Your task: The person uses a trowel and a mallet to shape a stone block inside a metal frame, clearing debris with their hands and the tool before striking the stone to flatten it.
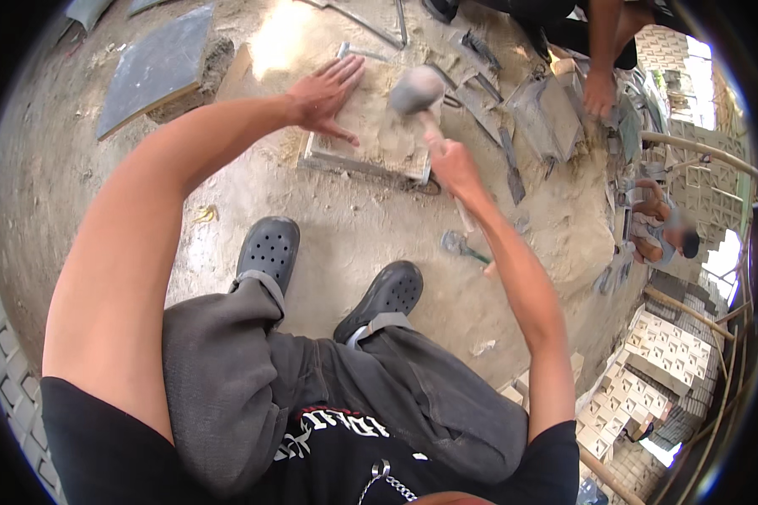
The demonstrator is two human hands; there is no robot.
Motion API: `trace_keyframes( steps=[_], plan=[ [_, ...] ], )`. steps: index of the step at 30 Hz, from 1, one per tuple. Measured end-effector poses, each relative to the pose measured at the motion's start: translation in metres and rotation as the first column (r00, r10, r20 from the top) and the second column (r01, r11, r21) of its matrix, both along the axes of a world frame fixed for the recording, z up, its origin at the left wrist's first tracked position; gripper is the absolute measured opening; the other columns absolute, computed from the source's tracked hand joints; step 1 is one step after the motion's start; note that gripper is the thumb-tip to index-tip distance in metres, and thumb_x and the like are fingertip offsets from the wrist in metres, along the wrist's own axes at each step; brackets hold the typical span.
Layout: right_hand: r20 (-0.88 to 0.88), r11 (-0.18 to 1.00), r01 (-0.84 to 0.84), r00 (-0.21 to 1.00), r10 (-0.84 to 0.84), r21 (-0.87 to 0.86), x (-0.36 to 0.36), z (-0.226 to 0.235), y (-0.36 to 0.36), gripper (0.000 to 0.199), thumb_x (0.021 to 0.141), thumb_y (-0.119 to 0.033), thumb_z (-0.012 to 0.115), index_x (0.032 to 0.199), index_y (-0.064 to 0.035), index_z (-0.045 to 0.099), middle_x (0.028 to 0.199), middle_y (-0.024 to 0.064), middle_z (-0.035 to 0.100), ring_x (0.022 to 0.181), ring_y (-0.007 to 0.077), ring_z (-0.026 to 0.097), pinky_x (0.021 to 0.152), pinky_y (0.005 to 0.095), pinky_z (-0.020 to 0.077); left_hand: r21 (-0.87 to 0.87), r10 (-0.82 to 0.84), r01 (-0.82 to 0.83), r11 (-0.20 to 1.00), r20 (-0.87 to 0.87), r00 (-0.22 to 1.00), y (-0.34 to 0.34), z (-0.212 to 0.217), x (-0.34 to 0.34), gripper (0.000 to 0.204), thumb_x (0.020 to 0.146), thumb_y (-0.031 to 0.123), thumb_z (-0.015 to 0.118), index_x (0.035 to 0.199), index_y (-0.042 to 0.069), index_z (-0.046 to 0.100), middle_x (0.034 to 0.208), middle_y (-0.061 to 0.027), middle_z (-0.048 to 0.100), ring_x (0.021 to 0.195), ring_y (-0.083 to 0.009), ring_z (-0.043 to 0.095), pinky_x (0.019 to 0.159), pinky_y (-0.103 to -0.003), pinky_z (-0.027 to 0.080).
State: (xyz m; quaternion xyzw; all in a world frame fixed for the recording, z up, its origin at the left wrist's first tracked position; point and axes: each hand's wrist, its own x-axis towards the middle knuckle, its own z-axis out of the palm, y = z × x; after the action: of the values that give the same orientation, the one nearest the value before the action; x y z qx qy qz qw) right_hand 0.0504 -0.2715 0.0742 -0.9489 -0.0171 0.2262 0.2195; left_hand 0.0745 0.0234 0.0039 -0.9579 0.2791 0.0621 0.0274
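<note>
We see the left hand [327, 94] lying flat on a sandy paving slab [370, 135], with its fingers spread wide and pressing down. The right hand [451, 160] is wrapped tight around the handle of a rubber mallet [414, 91], and the grey head of the mallet hangs just above the slab, near its far right side. The slab sits on a bed of sand [345, 219], right in front of two black clogs [269, 248].

How far along is the work? The slab is already down in its place on the sand, so we think the laying part is done. The tapping looks like it is going on now (the mallet head is blurry, so it may be moving). We cannot tell if the slab sits level yet.

A small trowel [463, 247] lies on the sand by the right forearm. Farther back, another person's hand [600, 93] rests on a pile of grey tiles [547, 109].
</note>
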Motion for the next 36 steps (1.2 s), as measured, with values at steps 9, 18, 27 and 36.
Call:
trace_keyframes(
  steps=[9,18,27,36],
  plan=[
    [0.234,0.996,-0.006,0.972,-0.014,0.085,0.023,0.013,0.008,0.066,0.102,-0.056,0.039,0.071,-0.0003,0.057,0.050,0.0069,0.054,0.039,0.0209,0.056,0.038,0.0385,0.0445,0.012,0.037,-0.037,0.999,-0.014,0.999,0.012,0.008,0.005,0.146,0.063,0.101,0.035,0.154,-0.008,0.003,0.163,-0.0231,0.007,0.153,-0.0328,0.005,0.126,-0.041,0.006],
    [0.212,0.994,0.101,0.971,-0.107,0.041,0.021,0.011,-0.003,0.066,0.101,-0.053,0.039,0.079,0.0029,0.066,0.058,0.0148,0.062,0.055,0.0275,0.065,0.051,0.0443,0.0481,0.005,0.033,-0.033,0.999,0.063,0.997,0.009,0.008,0.020,0.144,0.064,0.100,0.035,0.154,-0.008,0.003,0.163,-0.0238,0.008,0.152,-0.0332,0.006,0.126,-0.041,0.006],
    [0.248,0.980,0.077,0.961,-0.123,0.185,-0.016,0.001,-0.015,0.074,0.098,-0.063,0.042,0.068,0.0013,0.060,0.058,0.0176,0.058,0.059,0.0309,0.063,0.054,0.0460,0.0443,-0.102,-0.017,0.017,0.995,0.003,1.000,-0.012,0.011,0.024,0.145,0.064,0.098,0.044,0.154,-0.008,0.002,0.163,-0.0242,0.007,0.153,-0.0323,0.004,0.126,-0.041,0.005],
    [0.218,0.996,-0.046,0.974,0.062,-0.078,-0.021,-0.014,-0.033,0.069,0.100,-0.055,0.041,0.082,0.0081,0.065,0.079,0.0344,0.064,0.083,0.0495,0.067,0.071,0.0534,0.0515,-0.053,-0.050,0.049,0.997,-0.010,0.999,-0.022,0.015,0.021,0.146,0.063,0.098,0.044,0.154,-0.008,0.002,0.162,-0.0252,0.008,0.152,-0.0352,0.006,0.126,-0.043,0.008]
  ],
)
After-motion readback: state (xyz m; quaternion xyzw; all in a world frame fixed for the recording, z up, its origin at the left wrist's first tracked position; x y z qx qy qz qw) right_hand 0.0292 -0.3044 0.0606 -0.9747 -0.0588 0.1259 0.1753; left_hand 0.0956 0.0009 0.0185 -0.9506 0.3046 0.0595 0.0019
